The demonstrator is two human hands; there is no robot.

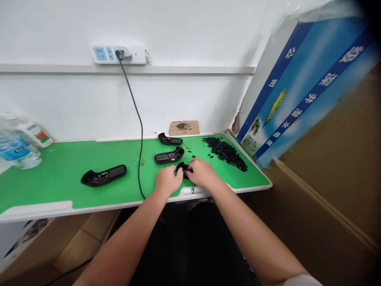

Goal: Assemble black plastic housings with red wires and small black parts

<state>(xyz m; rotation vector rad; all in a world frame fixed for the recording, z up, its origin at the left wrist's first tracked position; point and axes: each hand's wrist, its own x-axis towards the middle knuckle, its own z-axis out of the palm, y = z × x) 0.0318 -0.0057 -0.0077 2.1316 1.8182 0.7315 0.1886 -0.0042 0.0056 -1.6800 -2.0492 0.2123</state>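
Between my hands, near the front edge of the green table, is a black plastic housing [182, 166], mostly covered by my fingers. My left hand [169, 178] grips its left side, thumb against it. On its right side, my right hand [201, 171] has its fingers closed over it; whether they also pinch a small part is hidden. Thin dark wires [193, 187] hang below it. Just beyond lie an open black housing with a red wire [169, 155] and another such housing [170, 140]. A further black housing [104, 175] rests to the left.
A heap of small black parts [226, 153] lies on the right of the green table [56, 159]. Behind stands a cardboard piece with tiny parts [190, 130]. A black cable [139, 119] drops from the power strip [119, 55]. Bottles [20, 149] stand left; a blue box [297, 83] leans right.
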